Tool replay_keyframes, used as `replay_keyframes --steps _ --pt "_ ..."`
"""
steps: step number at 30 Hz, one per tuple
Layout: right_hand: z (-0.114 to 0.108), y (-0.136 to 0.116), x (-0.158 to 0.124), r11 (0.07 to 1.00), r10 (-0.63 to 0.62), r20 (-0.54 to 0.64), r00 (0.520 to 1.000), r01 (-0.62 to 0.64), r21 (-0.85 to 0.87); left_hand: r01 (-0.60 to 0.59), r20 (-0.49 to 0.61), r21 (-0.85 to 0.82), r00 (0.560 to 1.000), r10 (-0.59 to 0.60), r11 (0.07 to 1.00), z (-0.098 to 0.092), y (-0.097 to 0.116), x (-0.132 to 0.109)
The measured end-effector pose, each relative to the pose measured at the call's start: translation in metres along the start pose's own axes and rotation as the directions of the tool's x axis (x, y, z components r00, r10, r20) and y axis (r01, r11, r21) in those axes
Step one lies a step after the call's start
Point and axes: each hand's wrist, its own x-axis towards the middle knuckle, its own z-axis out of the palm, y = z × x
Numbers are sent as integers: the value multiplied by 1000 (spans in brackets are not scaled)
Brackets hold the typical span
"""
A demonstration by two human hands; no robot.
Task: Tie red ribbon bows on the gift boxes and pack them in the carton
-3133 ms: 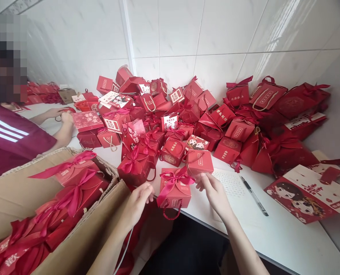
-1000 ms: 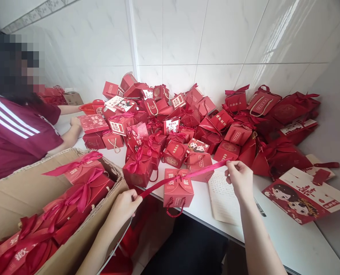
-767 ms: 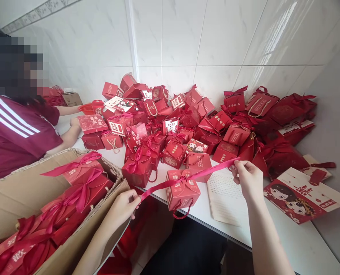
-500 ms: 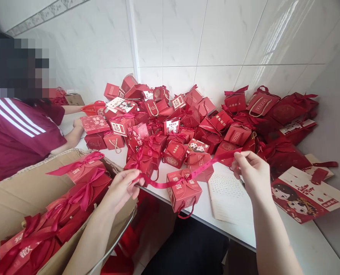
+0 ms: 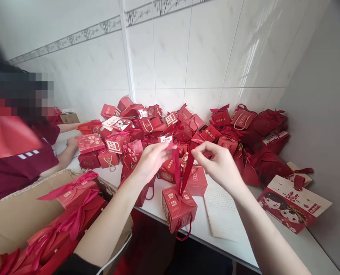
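Note:
A small red gift box with gold characters and a red cord handle stands at the near edge of the white table. A red ribbon rises from its top in two strands. My left hand pinches the left strand and my right hand pinches the right one. Both hands are held close together above the box.
A big heap of red gift boxes and bags covers the back of the table up to the tiled wall. A cardboard carton of ribboned red boxes stands at lower left. A person in a maroon shirt works at the left. A printed paper sheet and a flat red card lie to the right.
The bow on the box came undone and the ribbon was drawn out wide to both sides. Now both hands have brought its ends together above the box. The view has tilted upward.

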Motion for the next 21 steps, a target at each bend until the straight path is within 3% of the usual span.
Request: replay_keyframes --steps 5,12,15,17,18,20,21 --pt "10 -1 17 999 -32 42 999 30 43 -18 145 103 989 3 995 12 8 3" --pt "15 3 18 998 -39 38 998 37 60 -13 108 137 994 -2 990 11 8 2" --pt "5 5 11 999 -26 8 1000 25 32 -66 73 272 996 47 960 6 7 0" --pt "-7 5 -1 997 -19 -44 999 16 -70 -185 -14 530 974 227 828 1 5 -7" --pt "-13 4 -9 988 -24 -109 994 7 -153 -235 -40 684 933 358 690 -2 3 -11" --pt "-21 0 -27 939 -88 -270 959 -11 -344 -263 41 896 852 522 359 -8 -6 -23" --pt "-21 -1 -36 905 -141 -307 941 -4 -426 -268 120 932 864 489 244 -10 -12 -29"
